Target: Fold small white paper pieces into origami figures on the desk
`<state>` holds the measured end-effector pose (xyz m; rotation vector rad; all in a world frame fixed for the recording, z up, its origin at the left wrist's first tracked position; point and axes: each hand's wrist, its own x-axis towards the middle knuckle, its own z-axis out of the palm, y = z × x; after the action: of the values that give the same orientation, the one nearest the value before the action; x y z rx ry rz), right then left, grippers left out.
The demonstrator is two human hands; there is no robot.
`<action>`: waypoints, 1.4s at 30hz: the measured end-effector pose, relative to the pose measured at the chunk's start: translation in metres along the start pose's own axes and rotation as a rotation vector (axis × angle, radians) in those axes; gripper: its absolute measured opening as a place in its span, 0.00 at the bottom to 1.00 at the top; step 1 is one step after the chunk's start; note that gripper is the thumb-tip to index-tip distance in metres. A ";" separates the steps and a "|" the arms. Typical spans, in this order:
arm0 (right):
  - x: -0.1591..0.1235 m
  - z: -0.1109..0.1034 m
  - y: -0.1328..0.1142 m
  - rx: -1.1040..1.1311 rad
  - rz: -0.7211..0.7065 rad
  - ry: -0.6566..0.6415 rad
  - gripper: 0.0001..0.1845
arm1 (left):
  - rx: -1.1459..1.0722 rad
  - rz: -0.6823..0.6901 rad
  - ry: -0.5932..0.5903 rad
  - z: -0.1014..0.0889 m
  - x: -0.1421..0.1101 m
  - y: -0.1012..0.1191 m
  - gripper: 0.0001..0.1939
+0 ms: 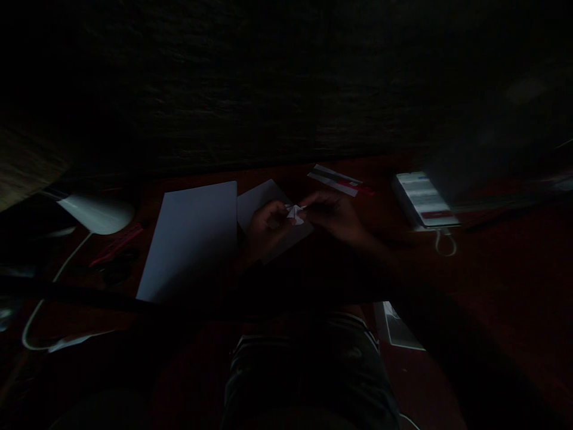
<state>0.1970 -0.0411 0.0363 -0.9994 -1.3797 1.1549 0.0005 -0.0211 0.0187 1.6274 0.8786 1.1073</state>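
Note:
Between my two hands is a small piece of folded white paper (pixel 294 213), its creased faces making a pointed shape. My left hand (pixel 267 226) pinches its left side, thumb and fingers curled in. From the right, my right hand (pixel 333 216) grips the other edge with its fingertips. Under and behind my left hand lies a sheet of white paper (pixel 259 200), set at an angle. Left of it is a larger stack or pad of white paper (pixel 192 233). The dim light hides the finer folds and parts of my fingers.
A strip of paper or a ruler (pixel 333 179) with a red pen-like object (pixel 358 187) lies behind my right hand. At right sits a pale boxy device (pixel 425 200) with a cord loop. A white lamp-like object (pixel 96 212), its cable and a red item (pixel 116 243) are at left.

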 end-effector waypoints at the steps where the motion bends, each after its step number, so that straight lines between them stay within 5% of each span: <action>1: 0.000 0.000 0.001 -0.005 0.000 0.001 0.18 | -0.018 0.001 0.010 0.001 0.000 0.000 0.17; 16: 0.001 0.007 0.012 -0.004 0.103 -0.011 0.22 | -0.068 -0.123 0.098 0.000 0.000 0.000 0.20; 21: 0.000 0.007 0.009 -0.047 0.062 0.022 0.22 | -0.103 -0.141 0.091 0.000 0.000 -0.003 0.19; 31: 0.002 0.004 0.002 0.096 0.209 0.008 0.16 | -0.317 -0.203 0.058 -0.001 0.003 -0.002 0.16; 42: 0.002 -0.001 0.003 0.081 0.227 -0.074 0.17 | -0.131 -0.189 -0.009 0.000 -0.001 -0.001 0.20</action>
<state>0.1977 -0.0386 0.0338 -1.0847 -1.2894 1.4175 -0.0001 -0.0223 0.0178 1.4101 0.9144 1.0040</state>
